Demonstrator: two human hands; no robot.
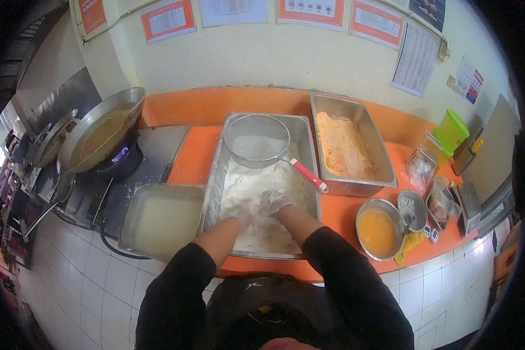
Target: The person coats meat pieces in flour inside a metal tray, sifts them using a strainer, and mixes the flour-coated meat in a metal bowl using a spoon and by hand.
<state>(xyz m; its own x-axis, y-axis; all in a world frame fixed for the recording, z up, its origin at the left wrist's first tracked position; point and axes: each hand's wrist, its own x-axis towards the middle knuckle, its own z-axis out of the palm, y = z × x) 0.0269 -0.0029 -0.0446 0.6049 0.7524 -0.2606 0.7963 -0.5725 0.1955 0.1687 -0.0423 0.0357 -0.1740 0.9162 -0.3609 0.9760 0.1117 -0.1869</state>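
Both of my hands are down in white flour (239, 189) inside a large metal tray (315, 192). My left hand (249, 213) and my right hand (277, 203) are close together near the tray's middle. They look white, from flour or thin gloves; I cannot tell which. Flour and blur hide the fingers, so whether they grip anything does not show. Beyond the hands, a round wire sieve (256, 140) lies across the far part of the tray. Its red handle (308, 175) points toward the right edge.
To the left are a pan of cloudy liquid (169, 219) and a large wok (99, 137) over a lit burner (122, 156). On the right sit a deep tray of orange breading (347, 143), a bowl of orange liquid (377, 232), a smaller bowl (411, 210) and a green container (451, 131).
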